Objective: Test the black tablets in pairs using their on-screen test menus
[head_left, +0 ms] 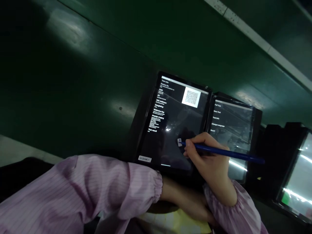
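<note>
A tablet (170, 123) lies face up, its lit dark screen showing white test text and a square code (191, 97). My right hand (207, 156) is closed round a blue pen (224, 151), whose tip touches a small white sticker (179, 142) on the screen. A barcode label (144, 159) sits at the tablet's lower left corner. My left forearm (182, 196) crosses below the tablet and passes under the right arm; the fingers of my left hand are hidden.
Right beside the first tablet lies a second one (229, 123) with a menu on screen. Another device (298, 175) with a bright reflecting screen is at the far right. Beneath is a green surface (97, 81), with a pale strip (255, 40) crossing the upper right.
</note>
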`<state>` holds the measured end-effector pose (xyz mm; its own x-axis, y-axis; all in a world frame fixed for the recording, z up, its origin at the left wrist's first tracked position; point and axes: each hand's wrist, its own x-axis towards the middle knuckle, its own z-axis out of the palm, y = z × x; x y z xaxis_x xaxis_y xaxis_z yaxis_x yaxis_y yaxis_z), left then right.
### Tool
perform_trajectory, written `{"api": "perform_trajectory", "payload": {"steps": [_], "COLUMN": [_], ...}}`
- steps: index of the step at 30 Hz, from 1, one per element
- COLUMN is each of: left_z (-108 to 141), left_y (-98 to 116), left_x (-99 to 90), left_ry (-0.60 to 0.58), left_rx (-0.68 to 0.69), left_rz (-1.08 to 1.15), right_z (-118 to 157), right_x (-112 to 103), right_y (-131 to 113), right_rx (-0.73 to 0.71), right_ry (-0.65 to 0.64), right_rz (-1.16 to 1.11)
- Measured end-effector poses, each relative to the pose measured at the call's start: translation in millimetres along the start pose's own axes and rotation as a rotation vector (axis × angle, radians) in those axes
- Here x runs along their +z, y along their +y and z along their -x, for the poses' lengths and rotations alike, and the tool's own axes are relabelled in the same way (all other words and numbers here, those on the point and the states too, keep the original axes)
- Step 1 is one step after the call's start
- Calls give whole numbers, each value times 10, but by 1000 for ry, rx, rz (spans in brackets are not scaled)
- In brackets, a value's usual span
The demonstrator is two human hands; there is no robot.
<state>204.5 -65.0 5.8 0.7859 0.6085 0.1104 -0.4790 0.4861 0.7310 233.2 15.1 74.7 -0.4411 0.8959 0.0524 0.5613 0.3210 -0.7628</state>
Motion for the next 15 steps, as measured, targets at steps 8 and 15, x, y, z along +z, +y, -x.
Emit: {"api": "perform_trajectory", "payload": {"steps": [8, 15], "left_z": [-21, -25], "left_y": [62, 48], "left_x": [10, -17], "left_ry": [-25, -119], "left_rx": [-57, -74], "left_rz": [-1, -68], "right_z": [18, 20], "right_x": [6, 16], "right_y": [-4, 9], "right_rx": [10, -15], "right_ry": [15, 18], "right_rz": [10, 2]}}
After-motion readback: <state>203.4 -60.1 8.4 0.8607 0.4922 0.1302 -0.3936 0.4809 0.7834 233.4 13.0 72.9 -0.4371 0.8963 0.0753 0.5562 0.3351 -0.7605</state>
